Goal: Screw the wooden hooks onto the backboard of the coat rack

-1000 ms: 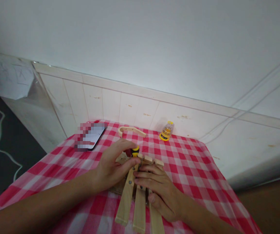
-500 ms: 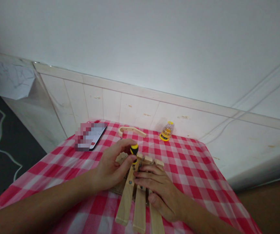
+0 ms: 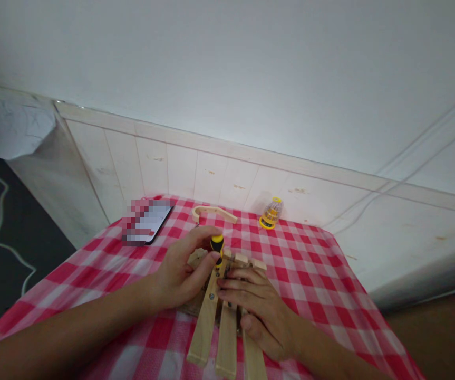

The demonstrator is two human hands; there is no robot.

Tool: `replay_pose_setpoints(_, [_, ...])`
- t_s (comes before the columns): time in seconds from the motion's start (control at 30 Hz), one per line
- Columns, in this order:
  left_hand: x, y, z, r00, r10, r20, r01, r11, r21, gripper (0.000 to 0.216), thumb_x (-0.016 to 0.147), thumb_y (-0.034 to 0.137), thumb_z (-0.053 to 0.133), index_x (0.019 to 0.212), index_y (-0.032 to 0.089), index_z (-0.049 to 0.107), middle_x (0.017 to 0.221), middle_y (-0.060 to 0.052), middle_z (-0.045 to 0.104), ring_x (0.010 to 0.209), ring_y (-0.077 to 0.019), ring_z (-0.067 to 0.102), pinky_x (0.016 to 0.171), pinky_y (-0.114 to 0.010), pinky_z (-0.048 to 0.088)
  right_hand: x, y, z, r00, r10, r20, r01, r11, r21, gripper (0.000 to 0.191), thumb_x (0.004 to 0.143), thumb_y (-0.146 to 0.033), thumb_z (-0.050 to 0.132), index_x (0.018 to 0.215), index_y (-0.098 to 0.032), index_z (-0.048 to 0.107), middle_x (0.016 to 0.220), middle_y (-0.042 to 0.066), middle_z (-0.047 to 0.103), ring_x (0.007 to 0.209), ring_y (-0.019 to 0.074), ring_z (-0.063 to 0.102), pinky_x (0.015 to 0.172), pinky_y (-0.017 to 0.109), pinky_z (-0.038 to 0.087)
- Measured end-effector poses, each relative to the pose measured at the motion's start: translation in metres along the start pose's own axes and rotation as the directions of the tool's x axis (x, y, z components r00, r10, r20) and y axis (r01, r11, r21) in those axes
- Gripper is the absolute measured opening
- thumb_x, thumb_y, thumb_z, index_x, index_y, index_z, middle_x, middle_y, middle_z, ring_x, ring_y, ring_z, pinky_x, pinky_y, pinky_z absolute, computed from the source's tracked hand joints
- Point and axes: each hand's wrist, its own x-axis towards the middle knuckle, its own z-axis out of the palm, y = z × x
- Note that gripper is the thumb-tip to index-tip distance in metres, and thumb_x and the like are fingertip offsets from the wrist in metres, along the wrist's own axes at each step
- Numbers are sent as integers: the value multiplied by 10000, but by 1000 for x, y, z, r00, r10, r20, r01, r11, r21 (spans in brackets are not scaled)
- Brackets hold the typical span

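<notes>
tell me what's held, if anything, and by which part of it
The left hand holds a yellow-and-black, round-ended screwdriver by its handle. The right hand lies over pale wooden slats; whether it grips them cannot be told.

Phone (image 3: 154, 222) on checkered tablecloth (image 3: 310, 274)

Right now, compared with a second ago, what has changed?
The left hand's thumb has shifted left, and more of the screwdriver it holds shows. The wall paper's lower edge has shifted slightly. Nothing visibly picked up or released. Unchanged: right hand on the slats; phone, curved piece and yellow case.
</notes>
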Motion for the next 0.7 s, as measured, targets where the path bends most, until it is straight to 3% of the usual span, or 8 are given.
replay_pose_setpoints(0.2, [6,2,-1,993,117,-29,-116,992,49,353,921,130,709,1246,211,597,1012,-40,639,894,-154,597,787,-255,510,-1,1,1,1000,-4,-12,4,1000,-10,431,1085,-407,366,1409,-217,577,1353,105,698,1357,242,560,1153,462,448])
replay_pose_setpoints(0.7, [6,2,-1,993,94,-78,-89,994,63,344,939,69,645,1254,204,612,1003,-36,680,863,-131,637,781,-236,530,-2,1,0,1000,-1,-2,1,999,-33,415,1075,-382,383,1388,-205,589,1337,119,704,1338,250,577,1149,468,457])
